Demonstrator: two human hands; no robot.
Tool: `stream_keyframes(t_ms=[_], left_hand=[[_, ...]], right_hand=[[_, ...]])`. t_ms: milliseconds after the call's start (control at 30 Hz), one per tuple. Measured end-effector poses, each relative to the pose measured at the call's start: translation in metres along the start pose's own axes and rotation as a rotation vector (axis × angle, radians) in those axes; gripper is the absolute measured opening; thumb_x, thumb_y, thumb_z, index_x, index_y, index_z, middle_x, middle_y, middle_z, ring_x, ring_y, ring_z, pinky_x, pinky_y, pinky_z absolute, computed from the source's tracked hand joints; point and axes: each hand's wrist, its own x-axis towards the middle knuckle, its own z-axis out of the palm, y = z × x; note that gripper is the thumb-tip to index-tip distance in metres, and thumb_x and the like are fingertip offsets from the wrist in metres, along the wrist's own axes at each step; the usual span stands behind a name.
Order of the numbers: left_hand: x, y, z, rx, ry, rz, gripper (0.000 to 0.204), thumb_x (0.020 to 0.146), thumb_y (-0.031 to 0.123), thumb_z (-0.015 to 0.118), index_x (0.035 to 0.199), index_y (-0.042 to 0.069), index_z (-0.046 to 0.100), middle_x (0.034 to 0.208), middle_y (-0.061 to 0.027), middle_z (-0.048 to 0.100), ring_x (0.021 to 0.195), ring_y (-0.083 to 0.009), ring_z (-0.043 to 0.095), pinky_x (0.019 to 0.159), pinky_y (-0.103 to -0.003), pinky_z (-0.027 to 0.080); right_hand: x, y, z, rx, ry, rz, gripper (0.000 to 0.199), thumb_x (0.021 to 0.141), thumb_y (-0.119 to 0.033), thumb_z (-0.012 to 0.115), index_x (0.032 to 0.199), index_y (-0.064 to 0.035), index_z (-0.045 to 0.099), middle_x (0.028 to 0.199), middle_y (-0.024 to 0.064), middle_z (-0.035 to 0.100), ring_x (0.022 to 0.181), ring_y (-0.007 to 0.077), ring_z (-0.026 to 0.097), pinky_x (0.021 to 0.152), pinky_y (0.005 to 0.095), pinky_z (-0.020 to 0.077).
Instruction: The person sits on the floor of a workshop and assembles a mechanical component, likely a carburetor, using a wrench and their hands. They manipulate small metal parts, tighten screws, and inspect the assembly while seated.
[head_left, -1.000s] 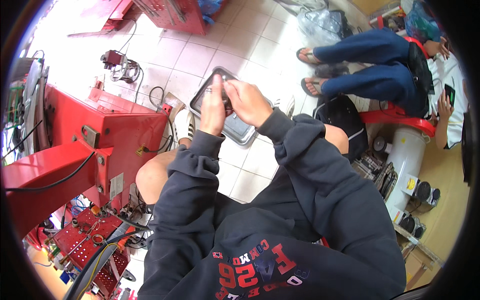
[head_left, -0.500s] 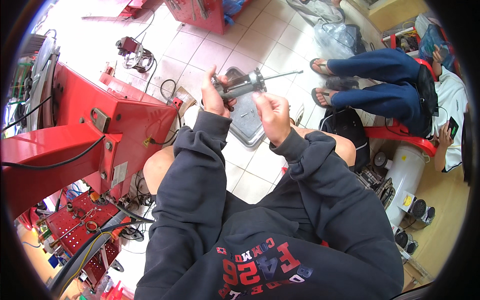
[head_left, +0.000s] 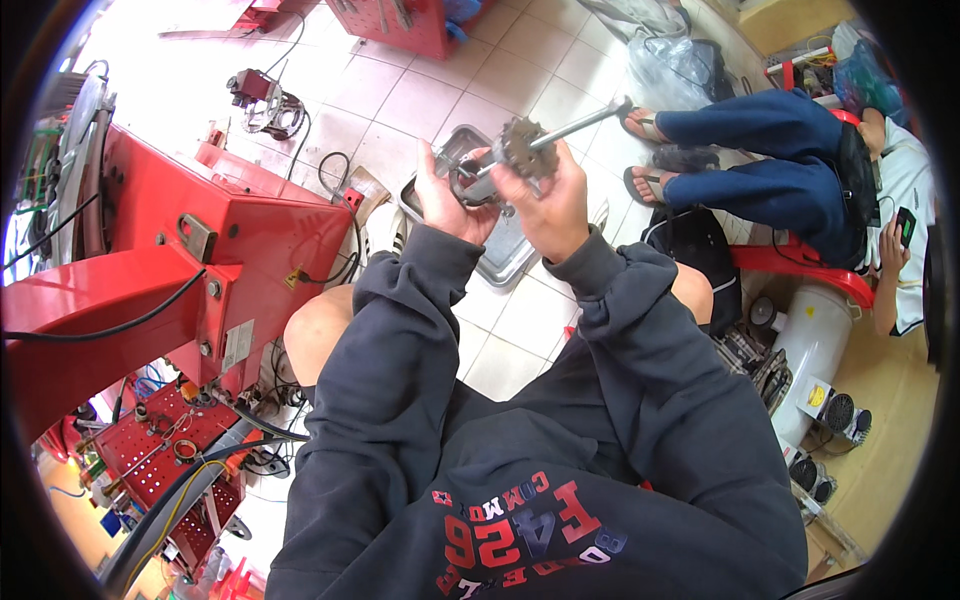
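In front of me, over a grey tray (head_left: 499, 268) on the floor, I hold a greasy metal gear assembly (head_left: 526, 150). It has a toothed wheel and a long bright shaft (head_left: 585, 122) pointing up to the right. My right hand (head_left: 552, 208) is closed around it just below the toothed wheel, thumb on the near side. My left hand (head_left: 452, 205) cups the ring-like left end (head_left: 470, 188), its thumb raised and its other fingers partly hidden behind the metal.
A large red machine (head_left: 270, 240) stands close on my left. A chain-like metal part (head_left: 272, 112) lies on the tiles beyond. At right, a person in blue trousers (head_left: 750, 180) sits near a black bag (head_left: 700, 255) and a white tank (head_left: 808, 350).
My right hand has gone from pinching below the toothed wheel to wrapping round the assembly. The assembly has turned, and its shaft reaches farther up to the right.
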Motion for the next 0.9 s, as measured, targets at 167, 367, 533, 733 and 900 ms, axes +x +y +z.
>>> stream_keyframes(t_ms=[167, 367, 533, 733, 900], left_hand=[[0.037, -0.014, -0.054, 0.285, 0.036, -0.007, 0.037, 0.096, 0.043, 0.046, 0.097, 0.008, 0.057, 0.084, -0.0056, 0.058, 0.074, -0.0148, 0.057, 0.062, -0.029, 0.047], [0.079, -0.056, -0.179, 0.653, 0.426, -0.226, 0.018, 0.094, 0.022, 0.051, 0.085, 0.007, 0.053, 0.074, -0.006, 0.06, 0.058, -0.0148, 0.054, 0.055, -0.028, 0.049], [0.116, -0.093, -0.246, 0.597, 0.653, -0.168, 0.017, 0.093, 0.017, 0.05, 0.093, 0.0, 0.052, 0.087, -0.0127, 0.062, 0.075, -0.0268, 0.068, 0.062, -0.035, 0.056], [0.128, -0.101, -0.246, 0.447, 0.889, 0.004, 0.038, 0.092, 0.01, 0.042, 0.129, 0.005, 0.042, 0.124, -0.0234, 0.057, 0.081, -0.0377, 0.07, 0.064, -0.041, 0.057], [0.122, -0.026, -0.204, 0.688, 0.537, -0.147, 0.036, 0.098, 0.021, 0.044, 0.131, 0.007, 0.038, 0.121, -0.0195, 0.061, 0.078, -0.0347, 0.071, 0.054, -0.035, 0.055]], right_hand=[[0.015, -0.013, -0.012, 0.166, 0.049, 0.13, 0.026, 0.087, -0.015, 0.071, 0.104, 0.0011, 0.06, 0.093, 0.0028, 0.062, 0.081, 0.006, 0.057, 0.07, 0.0244, 0.0482], [0.036, -0.02, -0.037, 0.077, 0.065, 0.281, 0.029, 0.088, -0.033, 0.066, 0.09, -0.0045, 0.066, 0.08, -0.0015, 0.061, 0.071, 0.0073, 0.055, 0.063, 0.0217, 0.0444], [0.033, -0.013, -0.049, 0.073, 0.061, 0.461, 0.045, 0.084, -0.047, 0.065, 0.086, -0.0025, 0.065, 0.073, 0.0008, 0.059, 0.066, 0.0087, 0.055, 0.062, 0.0244, 0.046], [0.038, -0.008, -0.06, 0.003, 0.031, 0.406, 0.047, 0.082, -0.047, 0.068, 0.083, -0.0005, 0.063, 0.069, 0.0009, 0.056, 0.063, 0.0083, 0.053, 0.061, 0.0237, 0.0445], [0.039, -0.009, -0.06, 0.088, -0.011, 0.466, 0.038, 0.084, -0.04, 0.062, 0.08, -0.0027, 0.065, 0.068, 0.0007, 0.058, 0.064, 0.0088, 0.053, 0.06, 0.0254, 0.0433]])
